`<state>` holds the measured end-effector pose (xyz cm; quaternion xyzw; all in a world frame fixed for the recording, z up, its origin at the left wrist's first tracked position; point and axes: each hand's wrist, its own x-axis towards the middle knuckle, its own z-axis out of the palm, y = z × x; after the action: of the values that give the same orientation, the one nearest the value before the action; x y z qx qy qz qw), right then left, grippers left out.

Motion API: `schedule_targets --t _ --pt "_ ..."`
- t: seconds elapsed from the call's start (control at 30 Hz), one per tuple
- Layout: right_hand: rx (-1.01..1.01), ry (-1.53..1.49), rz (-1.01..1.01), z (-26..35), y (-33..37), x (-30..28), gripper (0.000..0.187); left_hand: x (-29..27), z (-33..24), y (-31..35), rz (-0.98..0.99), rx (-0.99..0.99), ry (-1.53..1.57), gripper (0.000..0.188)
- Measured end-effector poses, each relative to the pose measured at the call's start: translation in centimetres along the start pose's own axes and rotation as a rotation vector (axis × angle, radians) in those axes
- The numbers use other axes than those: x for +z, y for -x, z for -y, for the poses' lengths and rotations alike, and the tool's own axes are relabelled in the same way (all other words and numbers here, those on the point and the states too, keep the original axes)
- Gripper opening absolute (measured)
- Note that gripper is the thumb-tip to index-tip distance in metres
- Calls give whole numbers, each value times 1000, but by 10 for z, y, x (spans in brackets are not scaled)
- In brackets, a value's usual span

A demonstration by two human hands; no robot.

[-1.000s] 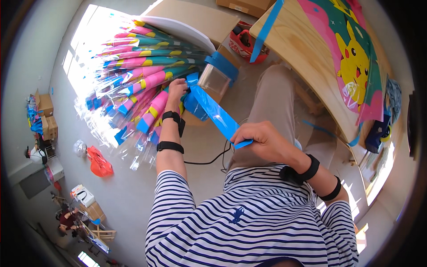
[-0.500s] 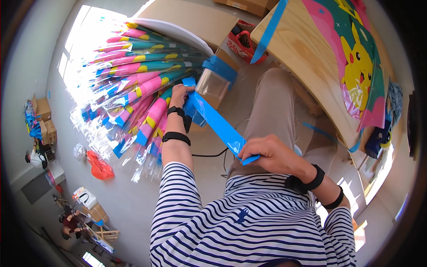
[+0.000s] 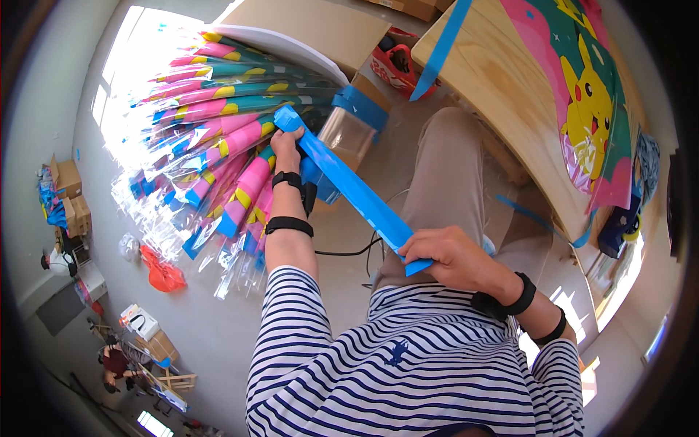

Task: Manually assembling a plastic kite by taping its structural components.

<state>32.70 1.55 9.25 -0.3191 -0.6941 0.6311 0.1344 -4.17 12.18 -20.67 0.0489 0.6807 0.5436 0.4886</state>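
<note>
The left hand (image 3: 285,143) is clamped near the upper end of a flat, glossy blue plastic strip (image 3: 355,192), and the right hand (image 3: 451,255) pinches its lower end; the strip slants between them, beside fanned, clear-wrapped pink, yellow and teal rolls (image 3: 237,143), left of a pale wooden desk (image 3: 484,80).

Red bag (image 3: 383,70) near the wooden tabletop (image 3: 480,80) carries white printed characters (image 3: 378,66), creased. Striped shirt (image 3: 408,393) bears a navy embroidered emblem (image 3: 397,352). Cardboard box (image 3: 419,7) at top edge: pale label (image 3: 388,4), too small to read.
</note>
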Motion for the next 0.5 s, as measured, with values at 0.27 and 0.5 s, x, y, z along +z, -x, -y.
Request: schedule_targets --t 0.27,0.5 --pt "34 -48 33 -5 4 -3 20 -21 -69 31 105 207 129 33" --pt "16 -65 10 -9 4 -4 14 -38 -157 84 187 641 118 37"
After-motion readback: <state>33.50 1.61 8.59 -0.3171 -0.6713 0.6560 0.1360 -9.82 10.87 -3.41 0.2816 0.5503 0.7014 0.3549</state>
